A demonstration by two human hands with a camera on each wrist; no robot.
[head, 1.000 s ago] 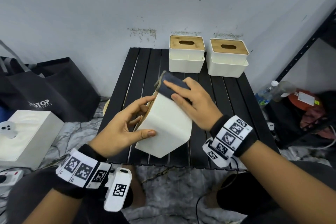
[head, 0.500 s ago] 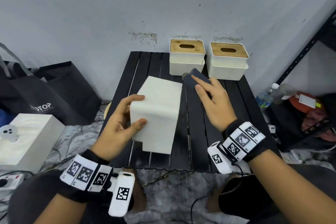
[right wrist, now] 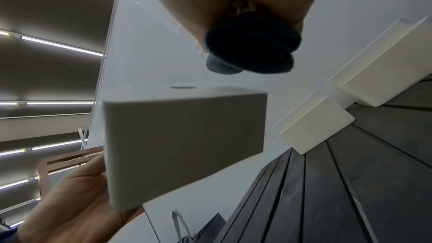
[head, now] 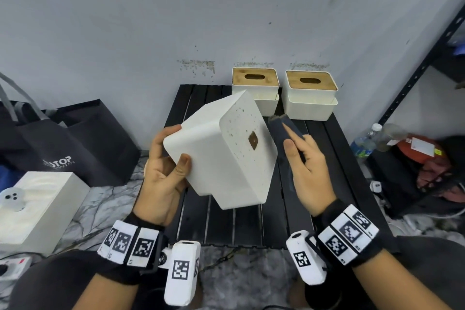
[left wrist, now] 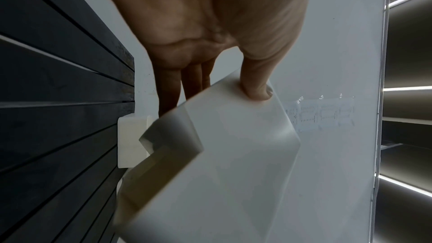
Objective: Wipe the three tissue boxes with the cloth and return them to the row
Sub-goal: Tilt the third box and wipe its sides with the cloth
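Observation:
My left hand grips a white tissue box in the air above the black slatted table. The box is tilted, and its face with brown specks and a brown diamond-shaped mark is turned up towards me. In the left wrist view my thumb presses on the box. My right hand holds a folded dark blue cloth just right of the box's edge; whether they touch I cannot tell. Two more white boxes with wooden lids stand side by side at the table's back.
A black tote bag and a white box with a small white device sit on the floor to the left. On the right, a dark metal shelf stands over water bottles and clutter. The wall rises right behind the table.
My left hand has turned the box over, so the speckled face now shows. The right hand took the cloth off the box and holds it to the right of it.

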